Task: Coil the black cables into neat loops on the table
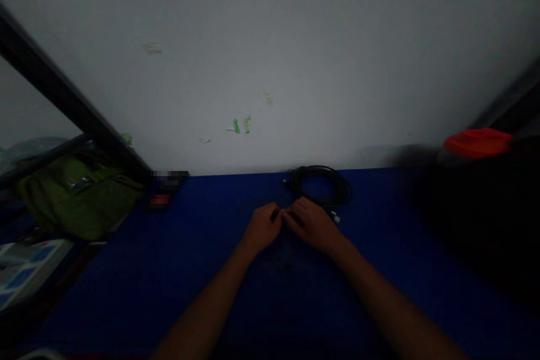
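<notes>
My left hand and my right hand meet fingertip to fingertip just above the blue tabletop. The fingers of both are bent and pinched together. Whatever they may hold is too small and dark to make out. Right behind my right hand lies a black cable, wound into a loose coil near the wall. A pale connector pokes out beside my right hand, partly hidden by it. At the coil's left end is a small plug.
A pale wall with tape scraps closes off the back. A dark box-like object lies at the back left. Beyond the left edge sits a green bag. A large black shape topped by something orange fills the right side.
</notes>
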A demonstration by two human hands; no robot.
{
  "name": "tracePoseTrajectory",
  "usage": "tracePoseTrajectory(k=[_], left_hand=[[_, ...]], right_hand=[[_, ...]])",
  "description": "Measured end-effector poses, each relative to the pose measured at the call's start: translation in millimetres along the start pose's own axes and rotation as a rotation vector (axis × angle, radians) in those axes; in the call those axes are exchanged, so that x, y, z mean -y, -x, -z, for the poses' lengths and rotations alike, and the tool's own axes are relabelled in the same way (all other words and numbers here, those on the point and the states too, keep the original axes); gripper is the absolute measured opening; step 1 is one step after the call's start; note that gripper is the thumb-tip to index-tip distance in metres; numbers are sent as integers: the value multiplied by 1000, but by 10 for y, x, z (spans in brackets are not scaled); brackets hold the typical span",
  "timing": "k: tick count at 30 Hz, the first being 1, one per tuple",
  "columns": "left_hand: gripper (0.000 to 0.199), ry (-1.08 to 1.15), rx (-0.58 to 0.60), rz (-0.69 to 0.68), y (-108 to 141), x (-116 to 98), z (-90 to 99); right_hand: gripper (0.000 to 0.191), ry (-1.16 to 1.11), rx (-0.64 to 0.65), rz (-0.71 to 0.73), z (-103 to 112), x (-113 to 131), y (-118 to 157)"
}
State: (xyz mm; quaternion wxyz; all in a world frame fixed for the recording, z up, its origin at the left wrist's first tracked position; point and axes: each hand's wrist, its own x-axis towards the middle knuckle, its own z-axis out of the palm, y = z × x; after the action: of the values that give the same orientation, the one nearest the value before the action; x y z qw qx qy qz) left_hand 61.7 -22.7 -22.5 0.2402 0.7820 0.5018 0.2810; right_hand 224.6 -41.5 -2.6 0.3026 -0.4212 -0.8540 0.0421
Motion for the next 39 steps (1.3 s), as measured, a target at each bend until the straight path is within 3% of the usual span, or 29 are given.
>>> tracePoseTrajectory(k=[2, 4, 8, 22, 27, 32, 35, 39], left_hand=[[19, -87, 52, -25, 7, -6, -6], [17, -127, 83, -22, 6, 0, 1], [16, -102, 94, -13, -4, 5, 16], [16, -102, 95, -10, -5, -14, 21], [19, -159, 106, -25, 0, -23, 15], [23, -167, 99, -30, 11, -56, 9], [23, -157, 99, -33, 11, -65, 10], [25, -146, 105, -31, 12, -60, 13]], right_hand=[[14, -101, 117, -68, -89, 6, 16], [16, -181, 153, -132, -152, -9, 25], [22, -251, 146, -187, -191, -41, 23], [25, -207, 166, -179, -201, -40, 17], [23, -44, 42, -99, -137, -9, 22], [18, 222, -167, -158, 9, -21, -17], [25, 349, -140, -218, 80, -77, -38], [34, 492, 1, -318, 109, -161, -26]])
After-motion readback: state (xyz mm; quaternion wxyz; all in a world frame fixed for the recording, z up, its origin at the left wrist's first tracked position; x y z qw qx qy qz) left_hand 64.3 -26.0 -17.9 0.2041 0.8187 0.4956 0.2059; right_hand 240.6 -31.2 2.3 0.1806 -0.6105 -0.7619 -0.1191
